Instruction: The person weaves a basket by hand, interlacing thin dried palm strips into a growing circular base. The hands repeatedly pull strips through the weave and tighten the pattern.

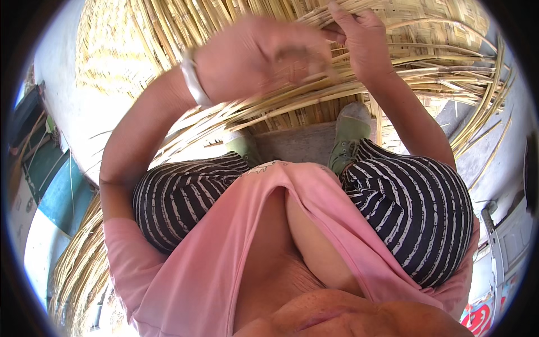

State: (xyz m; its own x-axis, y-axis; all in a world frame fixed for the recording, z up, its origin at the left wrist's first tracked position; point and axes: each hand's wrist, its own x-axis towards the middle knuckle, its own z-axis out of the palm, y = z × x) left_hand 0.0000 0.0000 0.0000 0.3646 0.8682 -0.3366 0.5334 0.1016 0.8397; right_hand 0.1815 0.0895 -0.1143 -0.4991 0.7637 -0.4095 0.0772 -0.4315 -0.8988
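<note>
The straw weaving (115, 62) fills the view from ten to two o'clock; its curved left edge meets pale floor (62, 95) at ten o'clock, and its far side runs out of view at twelve. Floor also borders the loose straw stalks (233, 117) at three o'clock, where their tips fan past the weaving. Toward six o'clock the room between the two bent knees is narrow, and a wooden board (297, 141) lies between the shoes.

There are two hands, one white bangle (195, 81) on the left wrist, two green shoes (349, 133) and two striped trouser legs (412, 208); the stalks are too many to count. One further straw pile (84, 269) lies at eight o'clock.

The right hand (368, 48), at one o'clock, pinches a thin straw bundle (315, 21) between thumb and fingers, just above the weaving. That bundle's long axis slants from eight toward two o'clock. The left hand (261, 59), at twelve, is blurred, its fingers bent toward the right hand; whether it grips a stalk, I cannot tell. Beneath both hands, the loose stalks sweep in a shallow arc from nine o'clock to between two and three.
</note>
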